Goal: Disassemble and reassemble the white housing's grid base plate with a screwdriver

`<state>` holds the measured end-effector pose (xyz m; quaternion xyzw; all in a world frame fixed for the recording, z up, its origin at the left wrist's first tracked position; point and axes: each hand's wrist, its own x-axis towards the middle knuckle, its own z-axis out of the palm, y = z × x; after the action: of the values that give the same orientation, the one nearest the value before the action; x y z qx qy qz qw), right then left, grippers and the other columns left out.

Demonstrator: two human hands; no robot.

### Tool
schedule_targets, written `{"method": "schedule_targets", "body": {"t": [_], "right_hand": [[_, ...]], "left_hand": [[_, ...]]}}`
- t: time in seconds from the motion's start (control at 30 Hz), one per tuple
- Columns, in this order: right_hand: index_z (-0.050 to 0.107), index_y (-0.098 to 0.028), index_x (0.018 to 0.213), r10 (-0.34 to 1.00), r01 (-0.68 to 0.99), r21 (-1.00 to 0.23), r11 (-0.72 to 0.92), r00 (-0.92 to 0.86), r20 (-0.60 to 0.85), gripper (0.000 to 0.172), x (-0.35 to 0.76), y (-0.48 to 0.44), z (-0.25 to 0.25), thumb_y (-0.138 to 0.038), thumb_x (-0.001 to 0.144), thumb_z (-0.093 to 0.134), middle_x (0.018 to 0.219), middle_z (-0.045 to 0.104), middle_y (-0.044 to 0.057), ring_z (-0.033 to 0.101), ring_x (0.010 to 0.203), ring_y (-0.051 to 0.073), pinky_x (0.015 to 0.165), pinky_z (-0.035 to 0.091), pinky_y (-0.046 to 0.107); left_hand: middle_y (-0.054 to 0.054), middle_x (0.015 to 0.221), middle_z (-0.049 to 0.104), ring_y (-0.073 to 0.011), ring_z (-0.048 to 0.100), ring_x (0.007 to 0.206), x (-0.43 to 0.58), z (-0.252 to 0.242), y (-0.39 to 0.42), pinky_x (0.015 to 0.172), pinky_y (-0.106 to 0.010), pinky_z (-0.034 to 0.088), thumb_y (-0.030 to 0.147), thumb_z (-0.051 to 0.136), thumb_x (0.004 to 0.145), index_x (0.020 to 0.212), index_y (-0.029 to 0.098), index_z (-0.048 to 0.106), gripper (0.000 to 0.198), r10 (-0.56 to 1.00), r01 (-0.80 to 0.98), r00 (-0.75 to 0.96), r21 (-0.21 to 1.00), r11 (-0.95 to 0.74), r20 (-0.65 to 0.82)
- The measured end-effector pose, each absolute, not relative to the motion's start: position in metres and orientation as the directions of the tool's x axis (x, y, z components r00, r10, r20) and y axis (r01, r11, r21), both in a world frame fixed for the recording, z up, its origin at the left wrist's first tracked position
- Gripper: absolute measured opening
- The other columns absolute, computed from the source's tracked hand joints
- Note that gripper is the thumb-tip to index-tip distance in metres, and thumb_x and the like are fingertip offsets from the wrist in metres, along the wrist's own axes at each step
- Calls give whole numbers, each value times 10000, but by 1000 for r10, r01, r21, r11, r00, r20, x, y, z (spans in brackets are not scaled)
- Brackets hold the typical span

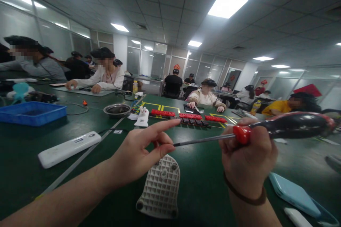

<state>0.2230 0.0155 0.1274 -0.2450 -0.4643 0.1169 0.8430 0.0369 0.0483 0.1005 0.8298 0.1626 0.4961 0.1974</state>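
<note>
my right hand (249, 158) holds a large screwdriver (241, 134) up in front of me, above the table (202, 184), the fingers closed around the front of the handle by its red collar. my left hand (144, 149) pinches the far end of the metal shaft (205, 139) between thumb and fingertips, index finger stretched out past it, so the tool lies nearly level between both hands. i judge it stiff and hard to damage, heavier at the thick black-and-red handle, which looks glossy and could be a little slippery; the handle seems the best place for a firm hold, while the thin shaft offers only a light pinch. below, on the table, lies a whitish plastic part (162, 191) with a grid of ribs facing up; it looks light and rigid, easiest to take by its outer edges. over to the left is a shallow blue tray (45, 117), its inside dark, with no contents i can make out. near it, further along the table, sits a round metal bowl (116, 115); whatever is in it is too dark and small to tell. beyond my hands, red slotted strips (190, 116) lie in a row.
</note>
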Motion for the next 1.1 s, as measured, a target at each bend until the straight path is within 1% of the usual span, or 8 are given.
{"method": "schedule_targets", "body": {"t": [0.13,0.3,0.47,0.7,0.83,0.97,1.03,1.1], "right_hand": [[498,-162,644,506,-88,-543,835,511,695,230,225,16,128,-376,665,581,365,349,-77,260,295,59,260,223,146],[509,-156,658,392,-11,-432,902,442,807,200,226,12,127,-347,672,568,397,385,-66,293,294,66,268,236,163],[512,-150,646,326,32,-376,926,436,839,169,224,11,127,-309,672,566,410,398,-63,319,290,70,256,236,167],[516,-155,638,315,50,-379,924,458,831,198,225,12,128,-337,653,590,441,398,-59,342,308,74,258,249,171],[517,-159,640,304,48,-367,929,468,830,171,226,11,129,-318,648,581,466,412,-59,337,309,68,257,245,169],[511,-161,640,308,46,-373,927,474,825,126,228,10,131,-283,656,537,441,408,-63,325,301,68,262,240,168],[508,-164,639,308,39,-368,929,470,827,120,229,11,131,-280,660,529,426,400,-66,310,297,68,264,234,168],[506,-163,642,307,34,-366,930,475,824,117,230,12,131,-276,657,533,433,406,-64,311,300,68,262,234,167]], "left_hand": [[32,739,616,-83,584,661,37,98,48,644,-186,471,90,540,751,1212,281,407,517,376,79,426,380,-922,823],[29,763,599,-82,573,679,37,97,51,638,-187,468,110,553,746,1218,271,388,526,357,113,413,342,-933,838],[18,804,595,-96,580,694,35,96,54,628,-200,473,147,578,736,1232,274,359,557,375,138,452,351,-926,809],[-35,885,615,-128,584,706,32,99,55,644,-248,463,356,456,808,1245,215,349,472,538,156,393,523,-838,745],[-44,922,604,-139,582,737,34,103,56,662,-268,446,387,409,825,1230,207,370,445,655,201,338,628,-752,676],[-76,982,588,-173,571,851,39,99,78,747,-304,428,417,365,834,1186,169,405,433,739,85,258,747,-659,623],[-87,1048,566,-195,537,953,40,90,101,823,-324,396,440,370,820,1174,163,408,451,823,58,245,839,-541,513],[-60,1161,513,-189,462,1074,39,75,124,906,-298,330,455,413,787,1168,207,424,455,922,135,283,941,-311,264]]}}
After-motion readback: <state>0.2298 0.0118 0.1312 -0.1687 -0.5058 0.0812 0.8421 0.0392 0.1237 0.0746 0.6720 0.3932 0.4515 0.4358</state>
